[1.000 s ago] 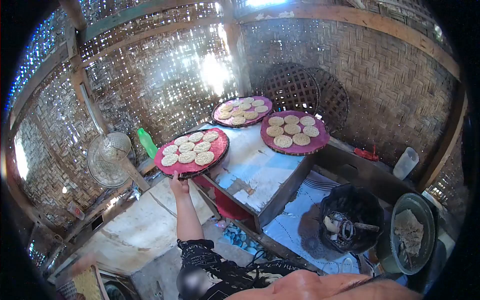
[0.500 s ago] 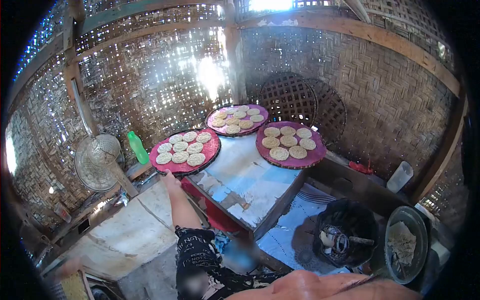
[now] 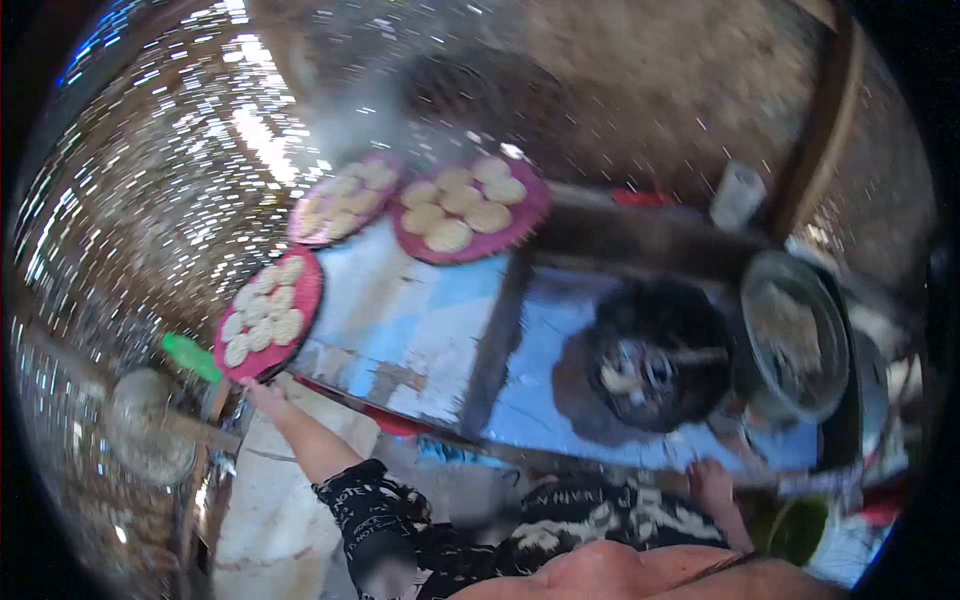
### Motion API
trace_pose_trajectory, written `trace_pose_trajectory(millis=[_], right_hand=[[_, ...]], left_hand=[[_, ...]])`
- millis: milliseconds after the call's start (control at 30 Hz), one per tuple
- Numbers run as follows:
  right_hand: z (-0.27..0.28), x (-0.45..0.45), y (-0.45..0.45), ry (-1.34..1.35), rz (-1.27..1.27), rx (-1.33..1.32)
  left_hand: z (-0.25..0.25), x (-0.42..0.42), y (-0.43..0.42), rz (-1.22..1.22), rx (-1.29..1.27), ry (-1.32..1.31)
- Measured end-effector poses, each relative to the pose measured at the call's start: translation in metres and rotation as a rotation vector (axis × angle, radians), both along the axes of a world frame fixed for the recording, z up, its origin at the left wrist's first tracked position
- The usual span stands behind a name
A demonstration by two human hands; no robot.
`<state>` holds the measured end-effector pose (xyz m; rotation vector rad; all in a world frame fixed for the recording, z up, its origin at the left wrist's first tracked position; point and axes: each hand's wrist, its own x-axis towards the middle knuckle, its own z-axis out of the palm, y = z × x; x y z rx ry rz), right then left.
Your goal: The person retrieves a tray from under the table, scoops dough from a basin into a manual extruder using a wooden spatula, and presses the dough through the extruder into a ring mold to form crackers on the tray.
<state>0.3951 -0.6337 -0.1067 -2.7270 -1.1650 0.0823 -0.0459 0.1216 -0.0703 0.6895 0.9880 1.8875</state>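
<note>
My left hand [image 3: 264, 393] is at the near rim of a round tray [image 3: 229, 368] lined with pink-red cloth, its fingers closed on the edge. Several round, pale, grainy patties [image 3: 260, 335] lie in rows on it. This tray sits at the left end of a worn blue-and-white tabletop [image 3: 400, 310]. My right hand [image 3: 708, 480] hangs low at the front edge of the blue-covered surface, near a black basin [image 3: 665, 360] holding small objects I cannot make out. That hand looks empty, but blur hides its fingers.
Behind stand two more lined trays of patties, one with a pink rim [image 3: 520, 225], the other paler [image 3: 310, 225]. A green bottle [image 3: 190, 356] and a round strainer [image 3: 150, 425] are at left. At right stand a large tub [image 3: 840, 370], a clear container [image 3: 738, 195] and a green bowl [image 3: 800, 530].
The view has swung right and down, blurring the scene. My left hand stays at the same tray's rim. My right hand has come into view at lower right.
</note>
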Motion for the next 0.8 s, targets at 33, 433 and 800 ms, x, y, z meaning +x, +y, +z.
trace_pose_trajectory(millis=[33, 433, 800], right_hand=[[0.002, 0.0, 0.005, 0.034, -0.01, -0.033], [-0.071, 0.033, 0.043, -0.087, 0.029, 0.073], [-0.154, -0.048, -0.122, 0.373, -0.016, 0.086]], left_hand=[[0.01, 0.004, -0.009, 0.0, 0.001, -0.006], [0.045, 0.1, -0.191, -0.173, -0.123, 0.007], [0.012, 0.204, -0.364, -0.149, 0.629, 1.896]])
